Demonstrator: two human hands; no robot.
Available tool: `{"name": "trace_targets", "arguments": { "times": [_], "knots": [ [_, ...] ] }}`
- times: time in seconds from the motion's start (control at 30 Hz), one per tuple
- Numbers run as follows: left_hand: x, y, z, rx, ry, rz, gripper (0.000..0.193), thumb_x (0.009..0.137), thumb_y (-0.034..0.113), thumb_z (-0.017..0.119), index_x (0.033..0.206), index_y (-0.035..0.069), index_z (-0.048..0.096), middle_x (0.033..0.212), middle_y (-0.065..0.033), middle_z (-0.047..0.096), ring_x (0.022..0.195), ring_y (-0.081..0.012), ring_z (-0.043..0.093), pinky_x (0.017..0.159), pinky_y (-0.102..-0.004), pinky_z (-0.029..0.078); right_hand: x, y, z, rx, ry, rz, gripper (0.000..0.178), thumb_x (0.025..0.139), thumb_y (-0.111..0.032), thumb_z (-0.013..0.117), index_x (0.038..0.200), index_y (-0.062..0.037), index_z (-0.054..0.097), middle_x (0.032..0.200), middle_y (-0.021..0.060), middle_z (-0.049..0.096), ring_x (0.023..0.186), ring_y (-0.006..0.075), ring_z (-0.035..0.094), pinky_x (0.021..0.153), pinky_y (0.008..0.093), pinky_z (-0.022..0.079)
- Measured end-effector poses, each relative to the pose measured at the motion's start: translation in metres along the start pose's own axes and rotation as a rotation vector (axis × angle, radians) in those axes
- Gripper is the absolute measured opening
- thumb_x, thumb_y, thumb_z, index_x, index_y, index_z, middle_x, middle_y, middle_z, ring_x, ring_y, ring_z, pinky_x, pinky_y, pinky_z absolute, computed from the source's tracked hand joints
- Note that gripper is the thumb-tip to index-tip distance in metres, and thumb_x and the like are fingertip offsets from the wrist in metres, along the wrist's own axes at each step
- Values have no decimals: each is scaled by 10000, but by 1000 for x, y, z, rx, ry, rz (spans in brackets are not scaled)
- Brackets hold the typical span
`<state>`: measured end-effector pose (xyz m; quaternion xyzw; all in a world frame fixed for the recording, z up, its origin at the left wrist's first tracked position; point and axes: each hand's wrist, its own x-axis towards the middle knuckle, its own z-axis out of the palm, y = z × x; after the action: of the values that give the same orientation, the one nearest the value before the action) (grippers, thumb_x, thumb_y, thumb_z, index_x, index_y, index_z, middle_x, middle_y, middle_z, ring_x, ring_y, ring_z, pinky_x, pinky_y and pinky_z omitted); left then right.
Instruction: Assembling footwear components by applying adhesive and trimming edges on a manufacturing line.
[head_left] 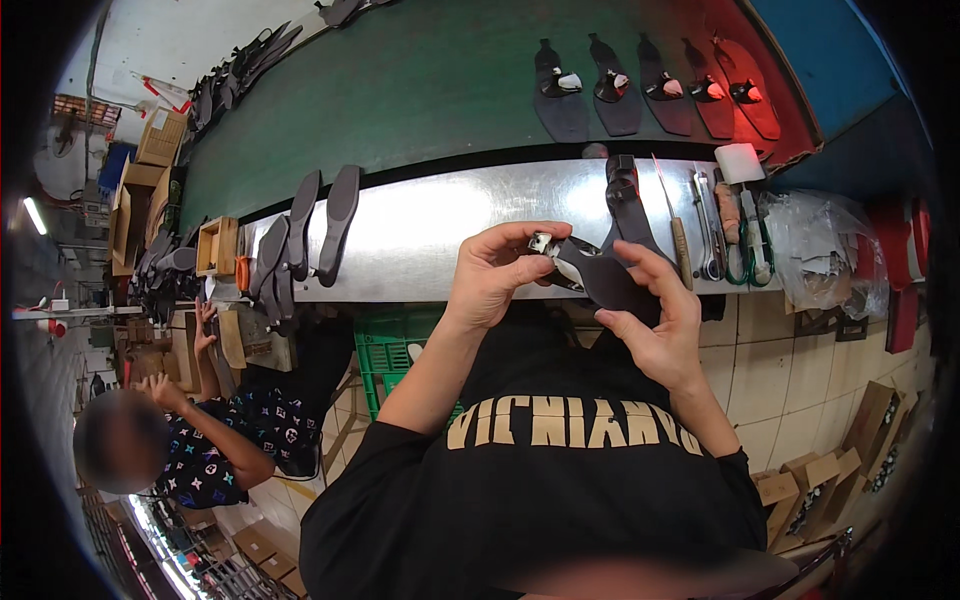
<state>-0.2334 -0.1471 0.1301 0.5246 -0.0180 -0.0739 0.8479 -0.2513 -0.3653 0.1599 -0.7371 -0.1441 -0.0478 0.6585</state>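
Observation:
In front of my body, above the near edge of the metal bench (430,245), I hold a dark sandal (618,285) in both hands. My left hand (492,278) pinches its strap end, where a small white, shiny piece (542,242) shows between thumb and fingers. My right hand (662,318) grips the dark sole from the other side, thumb below and fingers over the edge. Part of the strap is hidden by my fingers. Just beyond my right hand, another dark sandal (627,195) with a black strap lies on the bench.
Right on the bench are an awl (680,240), wrenches (709,225), green-handled scissors (762,262), a white roll (739,162) and a plastic bag (825,250). Dark soles (340,215) lie left. Several sandals (612,88) stand on the green belt (400,100). A co-worker (225,445) sits left.

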Motion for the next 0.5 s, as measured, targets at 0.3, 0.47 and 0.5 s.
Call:
{"name": "trace_targets", "arguments": {
  "times": [0.3,0.47,0.5],
  "knots": [
    [-2,0,1,-6,-9,-3,344,740,-86,681,1078,-27,675,1149,-228,660,922,-212,693,702,-283,601,-2,9,-2,-132,-74,-105,490,695,-23,774,1173,-17,665,944,126,703,827,230,653,784,301,475],
    [-3,0,2,-2,-6,-11,336,735,-93,681,1066,-34,681,1148,-243,655,912,-222,694,708,-290,605,-3,9,-1,-102,-82,-74,459,708,-18,760,1158,-17,674,950,129,702,831,231,655,784,305,474],
    [-3,0,2,-2,-6,-12,336,735,-93,681,1066,-34,681,1148,-243,655,912,-222,694,708,-290,605,-3,10,-1,-102,-82,-74,459,708,-18,760,1158,-17,674,950,129,702,831,231,655,784,305,474]
  ]
}}
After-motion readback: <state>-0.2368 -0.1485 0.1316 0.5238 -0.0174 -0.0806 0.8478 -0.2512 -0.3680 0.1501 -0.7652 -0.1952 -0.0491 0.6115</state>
